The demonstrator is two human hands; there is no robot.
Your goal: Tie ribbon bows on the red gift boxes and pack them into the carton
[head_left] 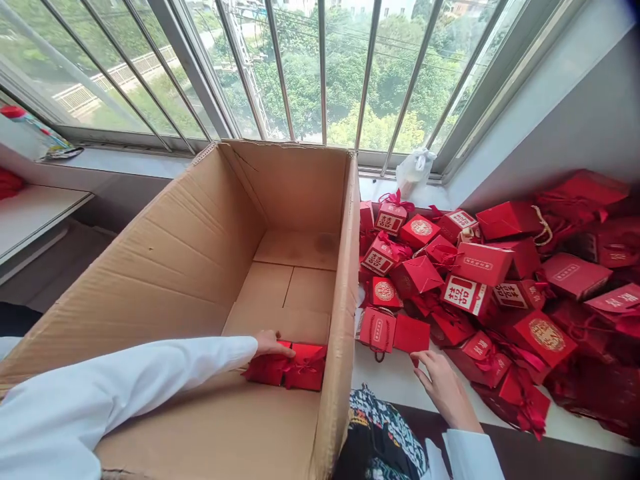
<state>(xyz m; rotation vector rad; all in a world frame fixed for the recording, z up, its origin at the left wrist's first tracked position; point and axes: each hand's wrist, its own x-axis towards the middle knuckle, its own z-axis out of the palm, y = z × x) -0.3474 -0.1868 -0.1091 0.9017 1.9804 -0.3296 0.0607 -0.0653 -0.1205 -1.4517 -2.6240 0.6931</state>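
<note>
A large open cardboard box (200,253) stands in front of me by the window. My left hand (270,345) reaches down inside it, fingers resting on a red gift box (267,369) at the near bottom; a second red gift box (306,368) with a ribbon lies beside it. My right hand (440,383) lies outside the carton on the white ledge, fingers spread, its fingertips at the edge of a flat red box (411,333). A big heap of red gift boxes (500,287) spreads to the right.
Window bars (320,67) run across the back. A white plastic bag (414,170) sits on the sill. A black patterned bag (385,433) lies near me under the carton's right wall. A white table (30,213) stands at the left.
</note>
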